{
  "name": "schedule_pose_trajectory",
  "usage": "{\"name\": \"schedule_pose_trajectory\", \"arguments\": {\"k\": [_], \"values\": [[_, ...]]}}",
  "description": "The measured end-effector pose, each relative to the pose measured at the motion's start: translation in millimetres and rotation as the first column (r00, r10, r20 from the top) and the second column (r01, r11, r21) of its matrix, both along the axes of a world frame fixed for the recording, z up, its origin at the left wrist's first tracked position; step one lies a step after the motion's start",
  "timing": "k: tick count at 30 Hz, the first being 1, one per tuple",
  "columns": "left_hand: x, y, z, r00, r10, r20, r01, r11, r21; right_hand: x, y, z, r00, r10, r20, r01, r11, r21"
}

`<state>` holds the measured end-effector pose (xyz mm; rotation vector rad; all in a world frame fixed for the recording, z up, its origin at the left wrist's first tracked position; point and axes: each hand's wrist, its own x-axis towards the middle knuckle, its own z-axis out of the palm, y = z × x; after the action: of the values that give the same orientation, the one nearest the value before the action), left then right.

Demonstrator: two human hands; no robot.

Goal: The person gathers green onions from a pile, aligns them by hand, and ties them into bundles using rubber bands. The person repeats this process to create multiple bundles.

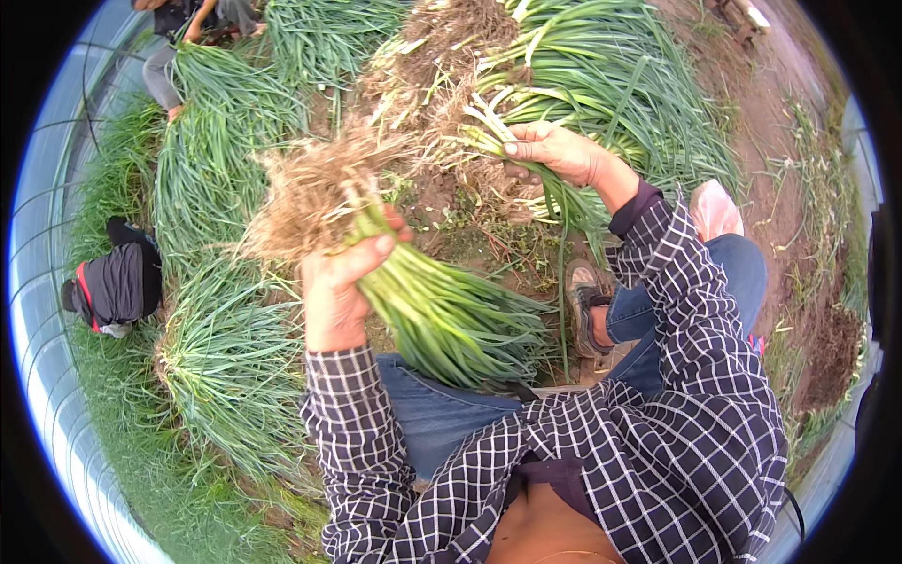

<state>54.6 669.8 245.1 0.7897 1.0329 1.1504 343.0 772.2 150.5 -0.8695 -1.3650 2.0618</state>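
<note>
My left hand [345, 278] grips a thick bundle of leafy allium plants [440, 317], which look like green garlic. Its shaggy, pale brown roots [303, 201] point up and left, and the green leaves hang over my left thigh. Farther up, my right hand [553, 151] holds a few stalks [485, 120] between thumb and fingers, pale root ends to the left. Their leaves trail down below that hand, partly hidden by it. Right beyond it lies a large pile of similar plants [620, 77], with white stems towards the left.
A heap of cut roots [451, 42] lies on the soil ahead. More plant bundles [218, 366] spread along the left. One person [123, 282] bends over at the far left; another [190, 28] is at the top left. A pinkish plastic bag [715, 211] is beside my right knee.
</note>
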Motion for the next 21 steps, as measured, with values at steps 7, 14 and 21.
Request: {"name": "schedule_pose_trajectory", "arguments": {"k": [7, 14, 21], "values": [[-5, 6, -14, 0.976, -0.088, 0.201, 0.069, 0.993, 0.100, -75, -46, 55, 0.994, 0.092, -0.059, -0.077, 0.973, 0.218], [0, 12, -22, 0.948, -0.022, 0.317, 0.006, 0.999, 0.052, -116, -71, 66, 0.910, -0.414, 0.000, 0.249, 0.547, 0.799], [2, 22, -32, 0.952, 0.168, 0.256, -0.219, 0.958, 0.185, -144, -84, 85, 0.692, -0.567, 0.447, -0.247, 0.396, 0.884]]}}
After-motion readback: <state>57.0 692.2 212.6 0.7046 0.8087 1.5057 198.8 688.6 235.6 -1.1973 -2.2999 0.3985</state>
